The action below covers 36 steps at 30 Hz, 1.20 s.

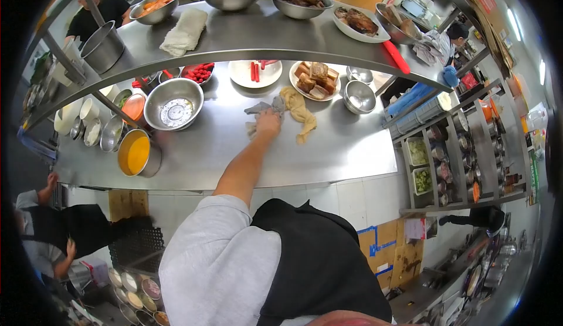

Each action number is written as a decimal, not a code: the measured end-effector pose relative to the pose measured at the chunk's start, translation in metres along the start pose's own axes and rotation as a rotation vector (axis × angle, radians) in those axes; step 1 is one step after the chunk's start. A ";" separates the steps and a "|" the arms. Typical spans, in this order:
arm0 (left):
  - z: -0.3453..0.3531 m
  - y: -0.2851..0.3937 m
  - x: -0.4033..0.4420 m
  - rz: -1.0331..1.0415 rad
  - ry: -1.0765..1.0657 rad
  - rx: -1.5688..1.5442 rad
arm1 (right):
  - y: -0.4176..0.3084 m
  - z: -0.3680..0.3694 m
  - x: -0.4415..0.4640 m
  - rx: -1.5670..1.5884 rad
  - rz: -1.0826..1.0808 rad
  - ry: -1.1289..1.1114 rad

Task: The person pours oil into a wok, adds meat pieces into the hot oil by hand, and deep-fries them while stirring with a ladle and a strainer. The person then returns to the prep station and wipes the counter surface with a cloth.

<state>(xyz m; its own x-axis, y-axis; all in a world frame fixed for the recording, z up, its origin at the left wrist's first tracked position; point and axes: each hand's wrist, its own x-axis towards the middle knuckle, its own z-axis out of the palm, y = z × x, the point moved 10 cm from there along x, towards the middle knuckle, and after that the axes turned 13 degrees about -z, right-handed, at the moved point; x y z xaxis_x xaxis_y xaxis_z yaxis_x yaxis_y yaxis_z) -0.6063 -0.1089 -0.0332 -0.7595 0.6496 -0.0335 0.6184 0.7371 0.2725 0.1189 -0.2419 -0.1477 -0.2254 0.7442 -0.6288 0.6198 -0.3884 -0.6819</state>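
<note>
My left hand reaches forward over the steel table and grips a bunched grey cloth, pressing it on the surface. Part of the fingers is hidden in the folds. Just right of it lies a crumpled yellowish cloth. Beyond the hand are a white plate with red sticks and a plate of browned chunks. To the left sits a wide steel bowl, wet inside. My right hand is out of view.
A pot of orange liquid stands at the table's left, beside several small bowls. A raised steel shelf crosses overhead, holding bowls, a folded white towel and a red-handled utensil. A co-worker stands at left.
</note>
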 end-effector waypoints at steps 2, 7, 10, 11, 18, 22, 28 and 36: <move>-0.030 0.013 -0.016 -0.014 -0.048 -0.037 | 0.000 -0.003 0.000 0.006 -0.004 0.007; -0.015 0.013 -0.039 -0.026 -0.038 -0.096 | 0.000 -0.004 0.007 0.022 -0.041 -0.002; -0.018 0.012 -0.073 -0.012 0.021 -0.128 | 0.000 -0.010 0.016 0.038 -0.086 -0.014; -0.021 0.012 -0.086 -0.009 0.050 -0.145 | 0.002 -0.015 0.019 0.042 -0.102 -0.017; -0.089 0.060 -0.197 -0.060 0.284 -0.351 | -0.062 -0.088 0.029 0.159 -0.290 0.051; -0.020 0.084 -0.239 -0.361 -0.187 -1.255 | -0.290 -0.095 -0.083 0.377 -0.805 -0.203; -0.089 0.210 -0.395 -0.468 -0.508 -1.955 | -0.459 0.028 -0.181 -0.040 -1.566 -0.513; -0.088 0.086 -0.429 -0.692 -0.181 -1.887 | -0.474 0.083 -0.225 0.222 -1.539 -0.749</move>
<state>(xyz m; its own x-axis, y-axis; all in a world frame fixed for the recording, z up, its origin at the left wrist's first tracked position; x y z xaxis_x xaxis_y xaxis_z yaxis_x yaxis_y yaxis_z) -0.2451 -0.3402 0.0893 -0.6308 0.4943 -0.5981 -0.7475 -0.1803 0.6393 -0.1866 -0.2705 0.2864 -0.7779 0.1056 0.6194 -0.5767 0.2713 -0.7706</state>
